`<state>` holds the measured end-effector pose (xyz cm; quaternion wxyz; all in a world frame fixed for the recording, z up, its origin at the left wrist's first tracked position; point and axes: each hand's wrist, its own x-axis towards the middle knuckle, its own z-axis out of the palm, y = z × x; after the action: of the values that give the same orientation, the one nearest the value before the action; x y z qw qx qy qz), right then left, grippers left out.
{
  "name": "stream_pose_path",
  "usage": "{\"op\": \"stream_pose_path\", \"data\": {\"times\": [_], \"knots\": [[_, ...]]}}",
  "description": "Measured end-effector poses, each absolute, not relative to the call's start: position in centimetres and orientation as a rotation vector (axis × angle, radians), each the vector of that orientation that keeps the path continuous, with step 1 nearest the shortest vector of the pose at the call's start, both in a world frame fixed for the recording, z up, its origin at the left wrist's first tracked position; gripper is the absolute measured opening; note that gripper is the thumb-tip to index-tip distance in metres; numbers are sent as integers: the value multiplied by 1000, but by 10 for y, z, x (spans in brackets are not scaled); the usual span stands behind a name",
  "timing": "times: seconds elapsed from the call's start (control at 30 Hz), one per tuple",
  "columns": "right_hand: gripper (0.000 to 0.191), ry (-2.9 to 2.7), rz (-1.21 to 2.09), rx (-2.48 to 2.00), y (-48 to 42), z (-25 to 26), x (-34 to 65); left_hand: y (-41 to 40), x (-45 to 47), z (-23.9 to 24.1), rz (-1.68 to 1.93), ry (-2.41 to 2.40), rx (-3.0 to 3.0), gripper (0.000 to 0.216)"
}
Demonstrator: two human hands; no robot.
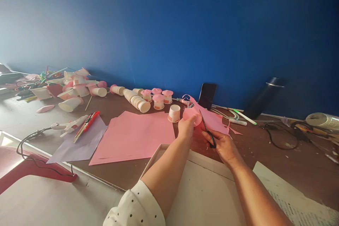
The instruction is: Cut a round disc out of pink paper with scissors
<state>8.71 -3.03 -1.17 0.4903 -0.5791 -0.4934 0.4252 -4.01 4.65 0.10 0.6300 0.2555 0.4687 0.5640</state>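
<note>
Just ahead of the person's left hand (186,127), a rounded pink paper piece (191,114) was held in a closed grip, the thumb pressed on it and the fingers mostly hidden. Close by on that hand's right, the right hand (224,144) was curled about the black handle of the scissors (204,123). Their blades pointed away from it, beside the paper's right edge; how far apart they stood could not be told.

Beyond both hands lay a larger cut pink sheet (214,120), with a phone (208,96) leaning behind it against the blue wall (212,35). Just left of the left hand stood an upturned paper cup (174,113), and past it were four pink-topped cups (158,103). Farther left, a row of nested cups (134,99) lay on its side. Nearer, also leftward, were a stack of pink sheets (135,136) and then a lilac sheet (79,146), with a red cutter (87,125) on it. Right of the right hand were a green-capped marker (245,116) and, farther off, a dark bottle (263,99).
</note>
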Motion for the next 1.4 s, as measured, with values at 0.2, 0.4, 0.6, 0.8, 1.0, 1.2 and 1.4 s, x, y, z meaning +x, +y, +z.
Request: {"op": "stream_pose_path", "data": {"times": [0.2, 0.4, 0.6, 0.8, 1.0, 1.2, 1.4], "knots": [[47, -1214, 1055, -1367, -30, -16, 90, 43, -40, 7, 1337, 1019, 557, 33], [43, -1267, 1075, -1339, -31, -14, 91, 41, -45, 14, 1317, 1095, 577, 27], [52, -1260, 1097, -1335, -34, -4, 87, 46, -48, 11, 1316, 1131, 631, 31], [58, -1224, 1117, -1335, -38, 3, 82, 45, -51, 19, 1399, 1055, 666, 27], [61, -1195, 1132, -1330, -43, 12, 78, 41, -55, 25, 1505, 984, 737, 26], [61, -1211, 1133, -1299, -46, 16, 77, 34, -57, 34, 1521, 867, 770, 28], [63, -1177, 1109, -1265, -50, 22, 74, 27, -57, 40, 1555, 802, 791, 35]]}}
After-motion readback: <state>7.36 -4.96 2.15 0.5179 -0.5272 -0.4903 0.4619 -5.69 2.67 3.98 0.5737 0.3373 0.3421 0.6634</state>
